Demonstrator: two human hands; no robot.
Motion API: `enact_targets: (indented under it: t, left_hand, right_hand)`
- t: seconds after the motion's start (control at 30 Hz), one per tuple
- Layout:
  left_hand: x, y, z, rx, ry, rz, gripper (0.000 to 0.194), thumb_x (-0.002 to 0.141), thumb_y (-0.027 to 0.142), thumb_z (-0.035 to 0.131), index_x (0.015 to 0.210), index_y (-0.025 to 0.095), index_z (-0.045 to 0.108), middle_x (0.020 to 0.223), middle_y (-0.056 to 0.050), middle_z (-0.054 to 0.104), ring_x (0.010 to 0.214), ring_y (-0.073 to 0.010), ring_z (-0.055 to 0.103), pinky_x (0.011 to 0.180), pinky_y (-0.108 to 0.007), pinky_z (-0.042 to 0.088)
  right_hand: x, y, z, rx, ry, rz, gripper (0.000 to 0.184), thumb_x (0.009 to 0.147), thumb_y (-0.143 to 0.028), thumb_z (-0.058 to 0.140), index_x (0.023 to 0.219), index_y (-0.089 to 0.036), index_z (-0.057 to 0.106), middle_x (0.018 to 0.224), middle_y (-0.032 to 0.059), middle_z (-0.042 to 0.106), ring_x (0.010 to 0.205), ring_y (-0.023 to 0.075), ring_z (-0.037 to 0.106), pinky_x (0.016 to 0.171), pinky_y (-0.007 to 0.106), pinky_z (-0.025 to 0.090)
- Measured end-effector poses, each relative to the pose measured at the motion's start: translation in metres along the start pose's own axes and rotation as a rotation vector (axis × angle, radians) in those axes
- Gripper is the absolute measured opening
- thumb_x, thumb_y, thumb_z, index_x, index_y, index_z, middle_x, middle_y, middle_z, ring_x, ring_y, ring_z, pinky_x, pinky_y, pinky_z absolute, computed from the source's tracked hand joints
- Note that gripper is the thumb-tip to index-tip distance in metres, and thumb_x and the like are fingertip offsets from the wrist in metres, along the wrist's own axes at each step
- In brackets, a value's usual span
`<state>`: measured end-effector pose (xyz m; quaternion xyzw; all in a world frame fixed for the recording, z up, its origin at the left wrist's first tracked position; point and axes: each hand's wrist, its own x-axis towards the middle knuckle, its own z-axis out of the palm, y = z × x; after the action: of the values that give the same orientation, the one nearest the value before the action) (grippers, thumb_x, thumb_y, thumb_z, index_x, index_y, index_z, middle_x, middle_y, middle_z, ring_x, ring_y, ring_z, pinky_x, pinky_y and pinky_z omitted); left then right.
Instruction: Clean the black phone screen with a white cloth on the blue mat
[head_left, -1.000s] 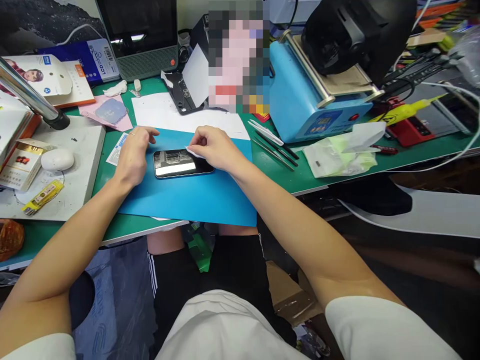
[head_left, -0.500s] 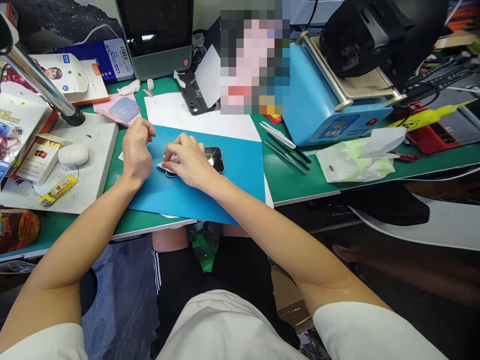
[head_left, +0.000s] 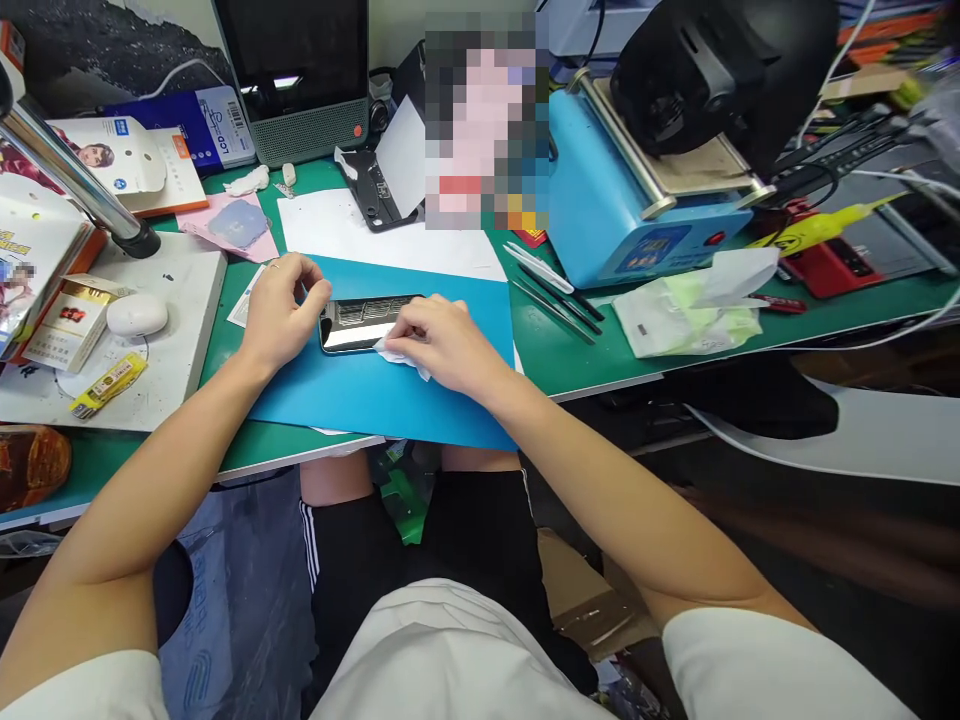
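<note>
A smartphone point(head_left: 358, 338) with a dark, glossy face that reflects light lies flat on a blue mat point(head_left: 337, 395). My right hand point(head_left: 442, 345) pinches a crumpled white tissue point(head_left: 405, 358) at the phone's lower right edge, and its fingers cover the phone's right end. My left hand point(head_left: 281, 310) is beside the phone's left end, with its fingers curled in towards the thumb. Nothing shows between those fingers. Whether the left fingertips touch the phone, I cannot tell.
Tweezers and pen-like tools point(head_left: 555, 290) lie right of the mat, near a tissue pack point(head_left: 686, 320). A blue machine point(head_left: 630, 200) stands behind them. At left are a lamp post point(head_left: 90, 170), a cigarette box point(head_left: 71, 320) and a white earbud case point(head_left: 137, 314). A screen device point(head_left: 300, 80) stands behind.
My right hand has slid with the tissue from the phone's left part to its lower right edge, uncovering much of the glossy face. My left hand has come down closer to the phone's left end.
</note>
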<state>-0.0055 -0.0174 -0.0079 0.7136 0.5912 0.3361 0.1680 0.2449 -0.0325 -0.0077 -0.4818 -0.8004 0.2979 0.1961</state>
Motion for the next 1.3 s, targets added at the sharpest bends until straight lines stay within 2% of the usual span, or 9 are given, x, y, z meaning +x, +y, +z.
enact_targets:
  t: [0.13, 0.23, 0.43, 0.57, 0.87, 0.97, 1.03, 1.17, 1.3]
  left_hand:
    - [0.0, 0.001, -0.001, 0.045, -0.078, 0.05, 0.014, 0.094, 0.038, 0.054, 0.091, 0.025, 0.058, 0.098, -0.006, 0.072, 0.096, -0.027, 0.063, 0.089, -0.045, 0.051]
    - [0.0, -0.001, -0.001, 0.02, -0.105, 0.04, 0.026, 0.096, 0.047, 0.053, 0.109, 0.025, 0.061, 0.106, -0.007, 0.073, 0.096, -0.0265, 0.064, 0.086, -0.044, 0.05]
    - [-0.001, -0.004, 0.0, -0.044, -0.098, -0.014, 0.037, 0.104, 0.046, 0.041, 0.128, 0.023, 0.057, 0.115, -0.01, 0.075, 0.108, -0.0295, 0.066, 0.096, -0.048, 0.05]
    - [-0.002, -0.004, 0.001, -0.074, -0.047, 0.003, 0.034, 0.102, 0.043, 0.042, 0.122, 0.022, 0.059, 0.111, -0.011, 0.075, 0.106, -0.0298, 0.066, 0.097, -0.049, 0.051]
    - [-0.002, -0.004, -0.001, -0.075, 0.033, 0.026, 0.011, 0.087, 0.031, 0.047, 0.093, 0.024, 0.052, 0.09, -0.006, 0.067, 0.087, -0.027, 0.061, 0.082, -0.046, 0.051]
    - [-0.002, -0.005, -0.001, -0.132, 0.053, 0.039, 0.01, 0.081, 0.028, 0.045, 0.09, 0.025, 0.048, 0.087, -0.006, 0.064, 0.08, -0.0259, 0.057, 0.075, -0.044, 0.048]
    - [-0.002, -0.006, 0.0, -0.15, 0.063, 0.044, 0.01, 0.08, 0.028, 0.045, 0.089, 0.025, 0.047, 0.086, -0.005, 0.062, 0.078, -0.0256, 0.055, 0.073, -0.044, 0.046]
    - [-0.001, -0.005, 0.004, -0.131, 0.042, 0.047, 0.009, 0.081, 0.03, 0.045, 0.088, 0.026, 0.047, 0.085, -0.005, 0.062, 0.078, -0.0253, 0.053, 0.073, -0.045, 0.044]
    - [-0.002, -0.005, 0.005, -0.128, 0.012, 0.067, 0.013, 0.088, 0.034, 0.044, 0.092, 0.025, 0.052, 0.091, -0.006, 0.065, 0.081, -0.0255, 0.055, 0.077, -0.047, 0.046]
  right_hand:
    - [-0.014, 0.026, -0.017, 0.084, 0.05, 0.049, 0.015, 0.092, -0.031, 0.075, 0.078, -0.026, 0.07, 0.092, 0.004, 0.076, 0.096, 0.0283, 0.061, 0.09, 0.043, 0.036]
    - [-0.018, 0.04, -0.025, 0.179, 0.061, 0.129, 0.015, 0.088, -0.035, 0.075, 0.077, -0.026, 0.07, 0.09, 0.0044, 0.077, 0.089, 0.0274, 0.064, 0.082, 0.041, 0.043]
    - [-0.004, 0.052, -0.039, 0.155, 0.177, 0.149, 0.011, 0.089, -0.031, 0.072, 0.08, -0.026, 0.071, 0.09, 0.0057, 0.078, 0.084, 0.0259, 0.066, 0.078, 0.04, 0.046]
    - [0.022, 0.054, -0.047, 0.078, 0.278, 0.017, 0.009, 0.088, -0.031, 0.071, 0.081, -0.025, 0.071, 0.089, 0.0059, 0.078, 0.084, 0.0261, 0.066, 0.08, 0.041, 0.05]
    - [0.096, 0.052, -0.039, 0.142, -0.026, -0.428, 0.02, 0.098, -0.038, 0.067, 0.097, -0.025, 0.081, 0.108, 0.0089, 0.079, 0.101, 0.0287, 0.071, 0.091, 0.047, 0.057]
    - [0.093, 0.053, -0.03, 0.067, 0.047, -0.577, 0.022, 0.104, -0.037, 0.064, 0.105, -0.027, 0.083, 0.129, 0.0109, 0.075, 0.121, 0.0312, 0.068, 0.104, 0.054, 0.054]
    - [0.083, 0.05, -0.024, 0.012, 0.079, -0.649, 0.028, 0.109, -0.043, 0.06, 0.11, -0.025, 0.082, 0.126, 0.0114, 0.076, 0.118, 0.0307, 0.068, 0.104, 0.053, 0.053]
    - [0.061, 0.036, -0.013, -0.15, -0.063, -0.7, 0.067, 0.1, -0.071, 0.066, 0.14, -0.017, 0.069, 0.128, 0.0181, 0.075, 0.114, 0.036, 0.067, 0.099, 0.055, 0.055]
    - [0.05, 0.028, -0.005, -0.255, -0.126, -0.664, 0.075, 0.1, -0.057, 0.073, 0.158, -0.015, 0.052, 0.135, 0.0216, 0.07, 0.119, 0.04, 0.064, 0.101, 0.06, 0.055]
